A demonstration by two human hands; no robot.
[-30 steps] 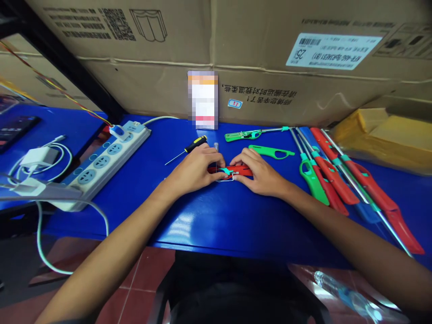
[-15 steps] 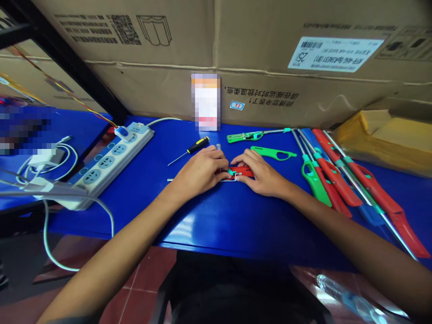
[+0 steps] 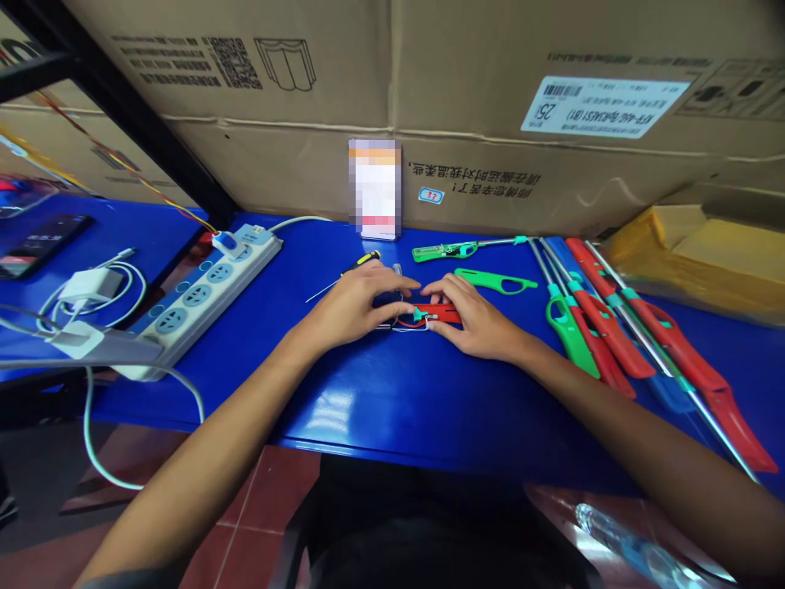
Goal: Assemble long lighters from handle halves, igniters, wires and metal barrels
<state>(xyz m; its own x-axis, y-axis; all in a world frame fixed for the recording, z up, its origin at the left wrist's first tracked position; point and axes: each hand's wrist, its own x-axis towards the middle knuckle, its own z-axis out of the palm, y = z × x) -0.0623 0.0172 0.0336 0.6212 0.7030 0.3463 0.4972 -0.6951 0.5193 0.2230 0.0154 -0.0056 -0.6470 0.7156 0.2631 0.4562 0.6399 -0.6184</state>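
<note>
Slim red plastic lighter housing (image 3: 445,312), wires exposed: over glossy blue table (image 3: 343,401), between hands, long axis left-right. Right hand (image 3: 482,321) nearer, clamped on right end; left hand (image 3: 351,309) at left end, thumb and fingers apart.

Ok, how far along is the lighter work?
Done, it seems: green lighter opened, green cover lying apart. In hand: red lighter, open with white wires showing, right hand holding it, left hand at its teal part. Probably left: closing both, since each lies uncovered.
</note>
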